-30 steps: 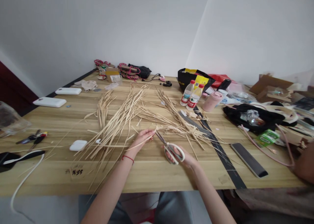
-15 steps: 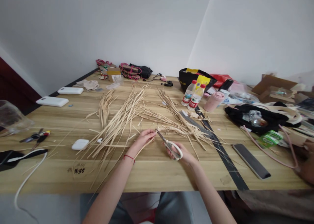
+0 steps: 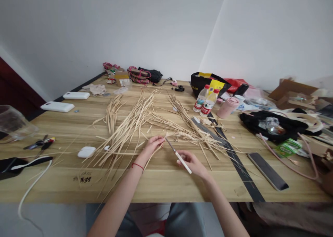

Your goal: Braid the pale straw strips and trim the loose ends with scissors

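Note:
My left hand (image 3: 155,144), a red string round its wrist, is closed with the fingertips pinching a straw strand (image 3: 149,159) that trails down along the wrist. My right hand (image 3: 191,163) grips white-handled scissors (image 3: 184,162). They are turned edge-on, and their blade tips reach the left fingertips. Just beyond the hands lies a braided straw length (image 3: 184,136). Whether it joins the pinched strand I cannot tell. A spread of loose straw strands (image 3: 132,121) covers the table to the left and behind, with another bundle of straw (image 3: 182,110) to the right.
On the wooden table (image 3: 166,188), a phone (image 3: 267,171) and a black bag (image 3: 275,126) lie right. Two water bottles (image 3: 206,103) and a pink cup (image 3: 228,107) stand farther back. Left are a white earphone case (image 3: 86,152), keys (image 3: 39,143) and a clear plastic container (image 3: 15,122).
The scissors have rolled in my right hand, from handle loops facing the camera to edge-on. My left hand stays nearly in place, still pinching the strand.

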Demonstrator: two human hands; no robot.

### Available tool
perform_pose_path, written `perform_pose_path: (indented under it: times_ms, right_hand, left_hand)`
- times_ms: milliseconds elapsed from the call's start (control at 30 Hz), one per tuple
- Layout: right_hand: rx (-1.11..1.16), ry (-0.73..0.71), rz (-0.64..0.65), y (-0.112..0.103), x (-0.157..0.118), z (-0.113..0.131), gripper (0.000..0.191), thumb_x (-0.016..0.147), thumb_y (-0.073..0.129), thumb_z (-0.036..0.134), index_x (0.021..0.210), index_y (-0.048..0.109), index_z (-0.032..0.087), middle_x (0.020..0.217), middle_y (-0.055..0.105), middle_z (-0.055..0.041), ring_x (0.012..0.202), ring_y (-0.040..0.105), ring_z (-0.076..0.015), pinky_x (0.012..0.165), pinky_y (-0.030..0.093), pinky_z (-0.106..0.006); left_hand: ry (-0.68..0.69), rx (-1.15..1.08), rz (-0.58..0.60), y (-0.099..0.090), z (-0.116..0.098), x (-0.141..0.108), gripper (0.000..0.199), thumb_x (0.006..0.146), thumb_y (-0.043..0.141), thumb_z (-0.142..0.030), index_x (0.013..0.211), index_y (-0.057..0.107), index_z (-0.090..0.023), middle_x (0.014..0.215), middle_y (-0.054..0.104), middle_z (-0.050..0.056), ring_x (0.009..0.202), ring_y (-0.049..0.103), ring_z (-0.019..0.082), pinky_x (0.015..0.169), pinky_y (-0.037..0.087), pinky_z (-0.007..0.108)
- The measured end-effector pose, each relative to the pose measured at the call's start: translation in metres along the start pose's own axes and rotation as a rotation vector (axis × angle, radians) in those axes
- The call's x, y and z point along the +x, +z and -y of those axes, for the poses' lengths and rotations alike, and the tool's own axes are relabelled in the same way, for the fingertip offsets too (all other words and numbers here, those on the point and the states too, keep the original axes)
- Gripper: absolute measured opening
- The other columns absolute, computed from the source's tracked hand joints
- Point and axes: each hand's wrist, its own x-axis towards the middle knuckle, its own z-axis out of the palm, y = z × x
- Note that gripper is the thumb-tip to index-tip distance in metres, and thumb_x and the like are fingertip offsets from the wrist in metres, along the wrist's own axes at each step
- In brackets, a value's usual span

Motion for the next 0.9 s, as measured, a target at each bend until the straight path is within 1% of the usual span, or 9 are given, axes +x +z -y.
perform_pose_path:
  times_ms: [133,267,400,467,567,633,767,833,900]
  right_hand:
    - [-0.331,-0.084,-0.076,-0.015,-0.008,-0.003,0.045,0.068,0.07,0.037,0.109,0.062,0.018,0.076,0.064,-0.0031,0.065,0.054,-0.0158,0.058,0.039,-0.026]
    - [-0.644,-0.085,-0.281,-0.032,-0.01,-0.01,0.036,0.073,0.062,0.029,0.108,0.063,0.021,0.079,0.068,-0.0064,0.07,0.059,-0.0218,0.066,0.041,-0.031]
    - [-0.735,-0.143,-0.395,-0.034,-0.007,-0.004,0.022,0.077,0.059,0.03,0.094,0.069,0.023,0.088,0.068,-0.0102,0.081,0.061,-0.0249,0.075,0.042,-0.034]
    - [-0.654,-0.213,-0.426,-0.028,-0.002,0.001,0.018,0.077,0.06,0.032,0.088,0.07,0.023,0.091,0.068,-0.0106,0.087,0.06,-0.0264,0.082,0.042,-0.037]
    - [-0.41,-0.269,-0.454,-0.013,0.012,0.005,0.018,0.076,0.064,0.035,0.088,0.07,0.024,0.094,0.069,-0.0095,0.089,0.06,-0.0265,0.086,0.042,-0.04]
    - [-0.173,-0.237,-0.428,0.001,0.026,0.005,0.026,0.072,0.068,0.038,0.093,0.069,0.022,0.093,0.069,-0.0089,0.086,0.062,-0.0251,0.083,0.045,-0.039]
    - [0.297,-0.079,-0.25,0.029,0.061,0.001,0.039,0.067,0.072,0.045,0.091,0.068,0.015,0.091,0.07,-0.0099,0.086,0.064,-0.0229,0.081,0.047,-0.036]
    - [0.524,-0.06,-0.262,0.04,0.077,-0.001,0.04,0.067,0.071,0.047,0.092,0.066,0.016,0.091,0.07,-0.0082,0.086,0.064,-0.0207,0.079,0.048,-0.034]
    - [0.654,-0.101,-0.34,0.048,0.088,-0.002,0.035,0.064,0.074,0.044,0.085,0.065,0.017,0.086,0.069,-0.0057,0.083,0.064,-0.018,0.077,0.049,-0.031]
  left_hand:
    - [0.031,-0.023,0.031,-0.001,-0.003,-0.001,0.023,0.067,0.071,-0.035,0.076,0.064,-0.015,0.074,0.059,0.0,0.066,0.051,0.009,0.064,0.037,0.021]
    - [0.093,0.009,0.07,0.0,-0.002,0.0,0.023,0.072,0.066,-0.037,0.072,0.062,-0.014,0.069,0.057,0.0,0.065,0.051,0.01,0.065,0.038,0.023]
    - [0.092,0.031,0.076,0.0,-0.001,0.001,0.025,0.072,0.065,-0.038,0.073,0.061,-0.014,0.068,0.056,0.001,0.063,0.05,0.011,0.063,0.037,0.024]
    - [0.106,0.048,0.08,0.0,-0.002,0.0,0.025,0.073,0.064,-0.039,0.072,0.06,-0.014,0.067,0.056,0.001,0.063,0.05,0.011,0.064,0.037,0.024]
    - [0.136,0.063,0.096,0.0,-0.002,-0.001,0.026,0.075,0.062,-0.04,0.07,0.06,-0.014,0.064,0.056,0.0,0.062,0.05,0.011,0.065,0.037,0.025]
    - [0.142,0.06,0.097,0.0,-0.001,-0.001,0.027,0.075,0.062,-0.04,0.071,0.06,-0.014,0.064,0.055,0.0,0.061,0.05,0.011,0.065,0.036,0.025]
    - [0.13,0.058,0.095,0.0,-0.002,0.0,0.025,0.075,0.062,-0.038,0.069,0.058,-0.014,0.063,0.054,-0.001,0.061,0.048,0.01,0.064,0.036,0.024]
    - [0.126,0.061,0.104,-0.001,-0.003,0.0,0.026,0.075,0.062,-0.038,0.067,0.057,-0.014,0.062,0.054,-0.002,0.06,0.047,0.01,0.063,0.036,0.025]
    - [0.131,0.065,0.104,-0.001,-0.004,-0.001,0.026,0.075,0.062,-0.039,0.068,0.057,-0.015,0.062,0.054,-0.002,0.061,0.047,0.011,0.063,0.036,0.025]
